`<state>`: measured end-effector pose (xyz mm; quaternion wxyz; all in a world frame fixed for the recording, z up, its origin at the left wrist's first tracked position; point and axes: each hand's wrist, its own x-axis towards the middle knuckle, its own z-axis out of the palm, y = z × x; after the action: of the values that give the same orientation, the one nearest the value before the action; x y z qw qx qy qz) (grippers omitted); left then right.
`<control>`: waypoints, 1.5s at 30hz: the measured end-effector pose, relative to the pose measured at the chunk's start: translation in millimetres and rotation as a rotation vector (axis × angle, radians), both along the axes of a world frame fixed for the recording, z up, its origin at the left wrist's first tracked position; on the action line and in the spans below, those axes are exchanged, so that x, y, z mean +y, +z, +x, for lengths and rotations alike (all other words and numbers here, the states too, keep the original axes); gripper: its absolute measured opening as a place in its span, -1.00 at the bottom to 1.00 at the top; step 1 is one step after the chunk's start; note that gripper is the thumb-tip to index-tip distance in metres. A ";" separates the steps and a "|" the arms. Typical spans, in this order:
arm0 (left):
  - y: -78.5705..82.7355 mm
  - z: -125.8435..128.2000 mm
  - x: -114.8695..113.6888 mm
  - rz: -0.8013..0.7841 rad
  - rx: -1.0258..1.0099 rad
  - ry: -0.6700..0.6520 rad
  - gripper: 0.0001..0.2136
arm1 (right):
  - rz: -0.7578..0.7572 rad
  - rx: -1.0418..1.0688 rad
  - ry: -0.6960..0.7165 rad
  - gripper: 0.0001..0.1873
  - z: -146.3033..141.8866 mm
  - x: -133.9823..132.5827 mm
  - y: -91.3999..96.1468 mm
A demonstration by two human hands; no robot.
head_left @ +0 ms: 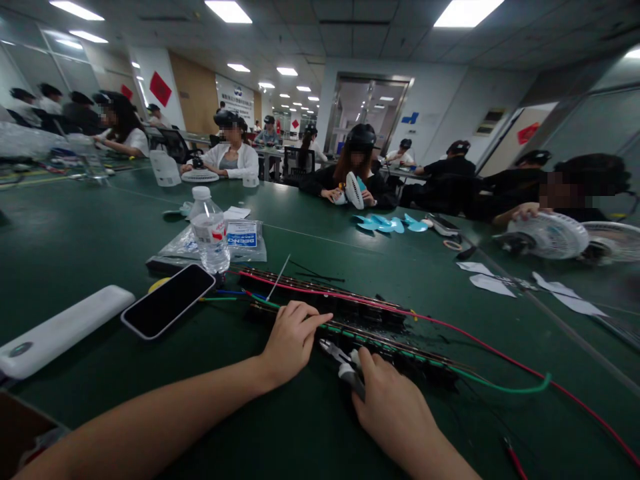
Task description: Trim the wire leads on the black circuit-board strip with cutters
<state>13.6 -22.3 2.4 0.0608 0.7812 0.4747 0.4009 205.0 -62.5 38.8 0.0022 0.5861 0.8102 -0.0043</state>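
My right hand (pixel 390 403) is wrapped round the grey and white handles of wire cutters (pixel 343 360). Their metal jaws point up and left, near the front edge of a long black strip (pixel 430 363). Along this strip run a green wire (pixel 400 347) and thin metal rods. My left hand (pixel 294 339) grips the strip at its left part, index finger stretched across the top; the thumb side is partly hidden. A white cable tie (pixel 279 279) sticks up just beyond the left hand. Behind lies a second black strip (pixel 370 307) with a red wire (pixel 450 323) along it.
Left of the strips lie a phone (pixel 169 301) and a long white device (pixel 65 330). A water bottle (pixel 209 233) stands beside a plastic bag (pixel 250 250). Blue fan blades (pixel 385 223) and white fans (pixel 550 235) are farther off, where other people sit.
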 end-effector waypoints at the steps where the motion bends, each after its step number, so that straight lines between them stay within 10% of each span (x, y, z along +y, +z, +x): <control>1: 0.3 -0.2 -0.2 0.000 -0.002 -0.009 -0.58 | 0.020 -0.018 0.006 -0.63 0.3 0.2 -0.6; 18: 2.5 -0.9 -1.9 -0.010 -0.045 -0.107 -0.67 | 0.247 -0.103 0.113 -0.65 2.5 0.1 -28.2; 45: 0.3 -1.6 1.4 -0.006 -0.030 -0.063 -0.69 | 0.304 -0.265 0.078 -0.63 -9.2 -10.3 -11.3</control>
<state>12.0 -20.9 2.6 0.0828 0.7894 0.4502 0.4090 195.8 -72.8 27.4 0.0205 0.5434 0.8162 0.1955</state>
